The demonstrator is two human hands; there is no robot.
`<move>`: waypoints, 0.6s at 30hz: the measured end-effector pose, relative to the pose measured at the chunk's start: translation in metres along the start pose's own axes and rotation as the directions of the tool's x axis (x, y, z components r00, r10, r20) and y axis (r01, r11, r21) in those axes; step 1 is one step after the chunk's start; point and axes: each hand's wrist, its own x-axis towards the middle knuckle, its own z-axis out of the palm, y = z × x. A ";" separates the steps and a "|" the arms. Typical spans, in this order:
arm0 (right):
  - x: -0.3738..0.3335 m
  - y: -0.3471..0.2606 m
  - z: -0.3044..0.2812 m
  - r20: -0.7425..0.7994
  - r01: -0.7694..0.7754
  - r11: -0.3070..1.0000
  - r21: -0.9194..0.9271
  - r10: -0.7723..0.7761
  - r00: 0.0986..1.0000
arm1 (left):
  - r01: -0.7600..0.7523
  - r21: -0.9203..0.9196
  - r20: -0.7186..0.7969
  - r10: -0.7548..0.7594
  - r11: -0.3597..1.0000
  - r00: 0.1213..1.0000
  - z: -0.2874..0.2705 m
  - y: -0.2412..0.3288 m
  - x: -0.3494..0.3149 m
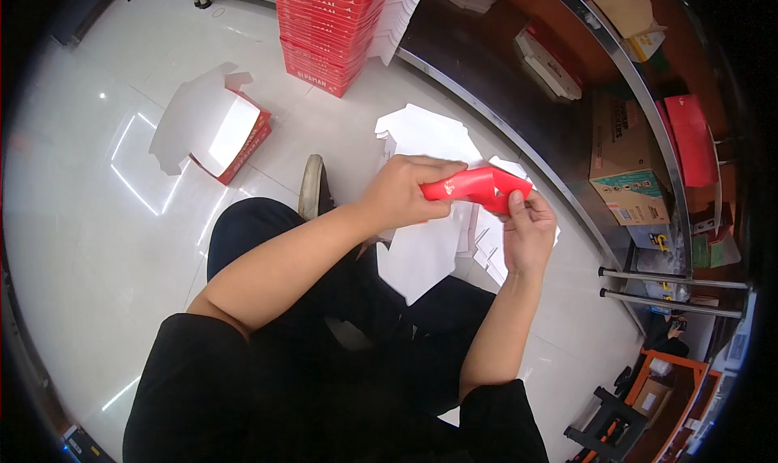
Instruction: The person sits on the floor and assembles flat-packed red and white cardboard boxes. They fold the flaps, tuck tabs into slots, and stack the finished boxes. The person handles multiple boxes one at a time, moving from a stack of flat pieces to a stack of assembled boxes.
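A paper food box [417,256], white inside and red outside, is partly folded in front of my crossed legs. My left hand [409,192] grips the left end of its red side panel [466,185], fingers closed over the edge. At the right end of that panel, my right hand [528,224] pinches a bent red corner, thumb on top. White flaps spread above and below the panel. Under and beside the box lie flat white blanks [491,248], partly hidden by it and my right hand.
A folded box [247,143] with its lid open sits on the tiled floor at left. Ahead rises a tall stack of nested red boxes [324,42]. A metal-edged shelf unit [519,98] with cartons [624,155] curves along the right. My shoe [314,186] is near the middle.
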 end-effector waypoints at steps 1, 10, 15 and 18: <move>0.002 -0.002 -0.004 -0.102 -0.013 0.994 -0.110 0.002 0.995 | -0.084 0.020 -0.018 0.084 0.996 0.996 0.000 -0.003 0.002; -0.001 0.007 0.010 -0.156 0.045 0.999 0.003 -0.044 0.987 | -0.011 -0.033 -0.152 0.006 0.999 0.988 0.009 -0.003 -0.003; -0.009 0.028 0.034 -0.220 0.066 0.989 -0.129 -0.094 0.971 | 0.106 -0.154 -0.199 -0.136 0.982 0.970 0.010 0.003 -0.004; -0.012 0.039 0.047 -0.187 0.048 0.997 0.055 -0.037 0.982 | 0.121 -0.166 -0.217 -0.156 0.979 0.964 0.011 0.004 -0.005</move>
